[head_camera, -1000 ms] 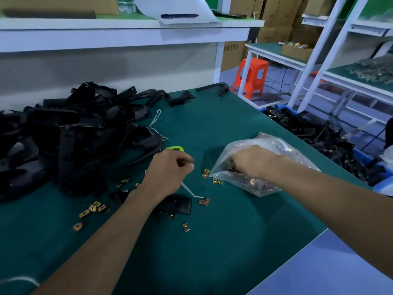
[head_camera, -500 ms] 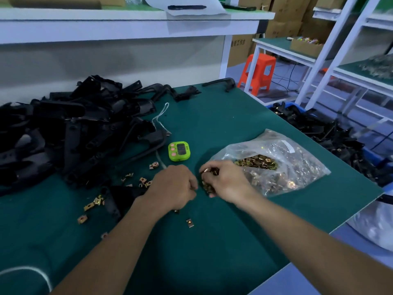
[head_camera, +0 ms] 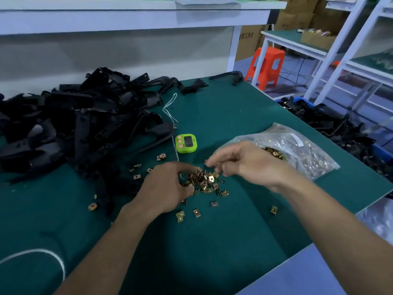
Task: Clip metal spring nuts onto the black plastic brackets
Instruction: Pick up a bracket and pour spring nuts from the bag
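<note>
A small heap of brass spring nuts lies on the green table mat, with several loose nuts scattered around it. My left hand rests at the heap's left side, its fingers loosely curved and touching the nuts. My right hand hovers just above and right of the heap, fingers relaxed and empty, slightly blurred. A clear plastic bag of more nuts lies behind my right hand. A big pile of black plastic brackets fills the left of the table; one bracket lies by my left wrist.
A green digital timer sits behind the heap, with a white string beyond it. The table's right edge runs diagonally past the bag. A blue bin of black parts stands on the floor at the right, and an orange stool further back.
My right hand came out of the bag, brought a handful of nuts beside my left hand, and has let them fall into a heap. It is now lifted off them.
</note>
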